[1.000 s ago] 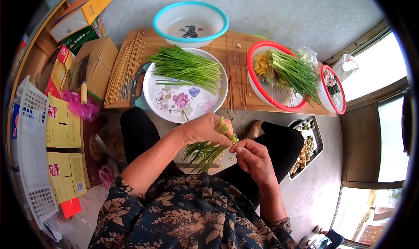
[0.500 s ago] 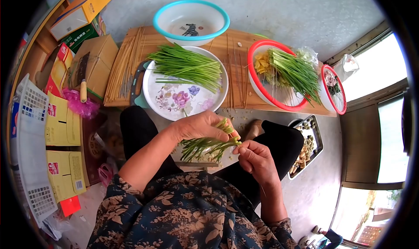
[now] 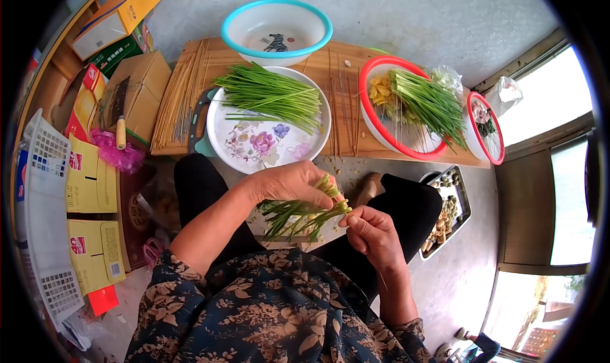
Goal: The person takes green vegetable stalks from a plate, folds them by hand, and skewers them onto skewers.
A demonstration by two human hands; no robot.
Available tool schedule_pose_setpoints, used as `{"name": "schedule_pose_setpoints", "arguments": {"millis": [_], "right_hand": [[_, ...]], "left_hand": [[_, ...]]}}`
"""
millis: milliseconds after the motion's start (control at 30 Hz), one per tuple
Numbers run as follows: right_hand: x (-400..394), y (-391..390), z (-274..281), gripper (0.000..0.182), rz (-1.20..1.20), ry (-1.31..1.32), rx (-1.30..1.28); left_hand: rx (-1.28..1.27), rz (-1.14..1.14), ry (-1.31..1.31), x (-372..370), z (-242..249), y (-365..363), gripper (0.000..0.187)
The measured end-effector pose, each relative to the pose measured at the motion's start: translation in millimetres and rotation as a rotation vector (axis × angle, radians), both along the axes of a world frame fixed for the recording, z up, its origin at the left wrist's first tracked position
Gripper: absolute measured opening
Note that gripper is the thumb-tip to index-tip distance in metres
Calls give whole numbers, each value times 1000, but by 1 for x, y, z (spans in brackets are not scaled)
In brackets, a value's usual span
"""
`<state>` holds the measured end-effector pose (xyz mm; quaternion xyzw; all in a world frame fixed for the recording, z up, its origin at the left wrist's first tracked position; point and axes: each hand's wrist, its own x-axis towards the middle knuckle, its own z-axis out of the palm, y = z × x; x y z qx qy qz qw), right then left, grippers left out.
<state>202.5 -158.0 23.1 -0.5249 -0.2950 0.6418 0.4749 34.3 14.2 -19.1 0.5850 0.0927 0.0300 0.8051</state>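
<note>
My left hand (image 3: 297, 184) is wrapped round a small bunch of garlic chives (image 3: 295, 217), whose cut ends point right and whose dark green tips hang to the left over my lap. Close against those cut ends, my right hand (image 3: 375, 232) pinches a thin skewer (image 3: 382, 279); its lower end sticks out below the palm and its upper tip is hard to make out. Beyond my hands, more long chives (image 3: 270, 96) lie on a white flowered tray (image 3: 235, 150) at the table's near edge.
Bamboo skewers (image 3: 181, 102) are spread on the left of the wooden table (image 3: 346, 134). A blue-rimmed basin (image 3: 277, 10) stands behind the tray. To the right are a red-rimmed basin (image 3: 363, 102) of chives and yellow slices, a smaller basin (image 3: 471, 124), and a floor tray (image 3: 468, 201) of skewered food.
Both hands keep nearly the same place and hold. The chive tips under my left hand have shifted slightly, and the view has moved a little.
</note>
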Motion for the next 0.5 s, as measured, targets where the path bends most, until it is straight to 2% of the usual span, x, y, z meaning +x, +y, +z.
{"name": "schedule_pose_setpoints", "arguments": {"millis": [133,200,500], "right_hand": [[-1,-1,-3,18,0,-26,20],[-3,0,-2,21,8,-132,27],[2,1,-7,21,-34,-104,20]], "left_hand": [[52,-54,60,3,-3,0,22],[79,-85,76,5,-5,0,22],[103,-60,131,13,-4,-5,24]]}}
